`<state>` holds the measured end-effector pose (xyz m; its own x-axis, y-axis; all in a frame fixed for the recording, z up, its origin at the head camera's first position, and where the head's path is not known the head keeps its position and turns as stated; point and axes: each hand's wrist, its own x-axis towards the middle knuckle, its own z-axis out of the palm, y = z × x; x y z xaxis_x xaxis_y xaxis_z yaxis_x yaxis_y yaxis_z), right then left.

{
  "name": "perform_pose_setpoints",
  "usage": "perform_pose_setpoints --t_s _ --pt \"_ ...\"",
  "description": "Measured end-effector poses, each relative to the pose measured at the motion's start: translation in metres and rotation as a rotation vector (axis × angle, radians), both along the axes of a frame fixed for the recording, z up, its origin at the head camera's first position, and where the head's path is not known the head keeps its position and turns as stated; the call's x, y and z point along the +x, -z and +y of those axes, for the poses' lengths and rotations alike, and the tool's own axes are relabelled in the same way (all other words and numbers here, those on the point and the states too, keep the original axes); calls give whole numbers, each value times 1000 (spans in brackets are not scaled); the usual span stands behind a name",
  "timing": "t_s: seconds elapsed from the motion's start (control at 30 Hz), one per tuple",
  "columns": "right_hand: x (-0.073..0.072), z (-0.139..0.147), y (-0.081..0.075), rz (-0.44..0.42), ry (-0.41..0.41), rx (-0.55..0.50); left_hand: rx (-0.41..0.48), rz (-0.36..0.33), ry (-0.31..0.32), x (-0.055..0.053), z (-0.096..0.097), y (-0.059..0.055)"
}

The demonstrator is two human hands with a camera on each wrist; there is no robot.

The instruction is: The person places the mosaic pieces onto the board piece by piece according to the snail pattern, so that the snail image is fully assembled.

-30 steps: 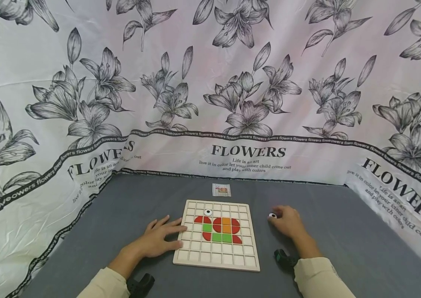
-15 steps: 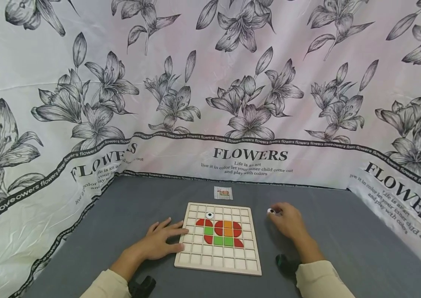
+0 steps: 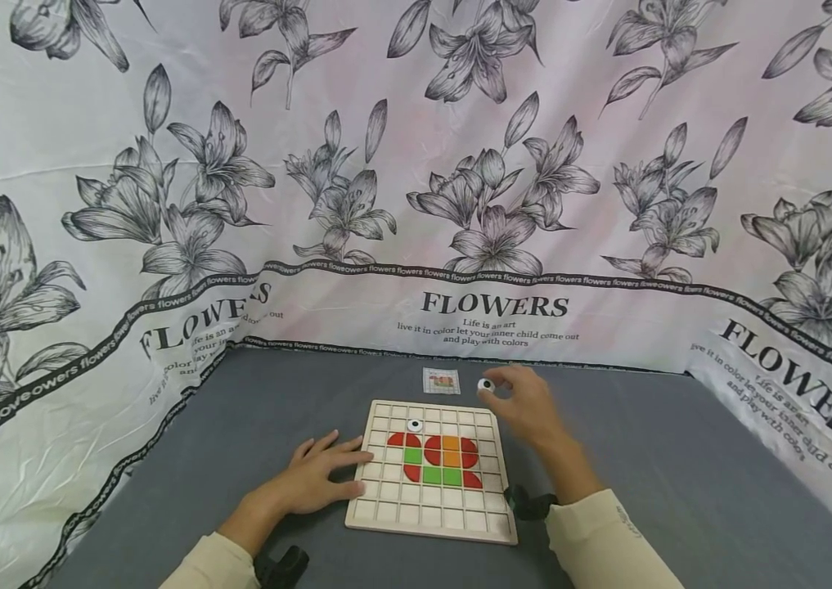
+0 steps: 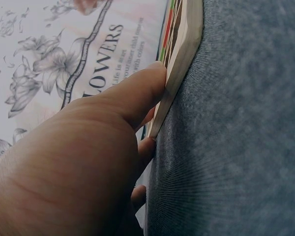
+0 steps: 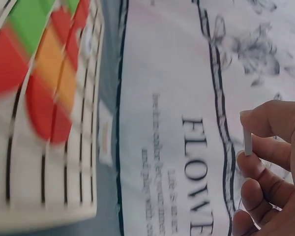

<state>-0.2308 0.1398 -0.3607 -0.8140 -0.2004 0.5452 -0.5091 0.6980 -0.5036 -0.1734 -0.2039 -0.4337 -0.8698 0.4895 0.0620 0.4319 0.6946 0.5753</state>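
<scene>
A wooden grid board [image 3: 379, 514] lies on the grey cloth. Several red, green and orange tiles [image 3: 432, 474] sit in its middle cells, with a white eye tile [image 3: 414, 426] above them. My left hand [image 3: 316, 476] lies spread at the board's left edge; in the left wrist view its thumb [image 4: 142, 91] touches the wooden side. Above the board's far right corner, my right hand [image 3: 526, 405] pinches a second round white eye tile [image 3: 485, 384] with a black dot. The right wrist view shows that tile edge-on between thumb and fingertips.
A small picture card [image 3: 441, 381] lies just beyond the board, left of my right hand. Behind the grey table cloth [image 3: 298, 380] hangs a white flower-printed curtain [image 3: 357, 315], which also closes both sides. Black wrist devices show at both cuffs.
My right hand has carried the eye tile leftward and farther back, from right of the board to above its far right corner. The left hand has stayed at the board's left edge.
</scene>
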Motion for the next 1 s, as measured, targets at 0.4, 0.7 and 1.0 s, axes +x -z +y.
perform_pose_setpoints --t_s 0.4,0.7,1.0 --pt "-3 -63 -3 -90 -105 -74 1 8 6 0 1 1" --pt "-14 -99 12 -176 -137 -8 -11 8 4 0 0 -1" --pt "-23 -113 34 -283 -170 58 -21 10 7 -2 -1 1"
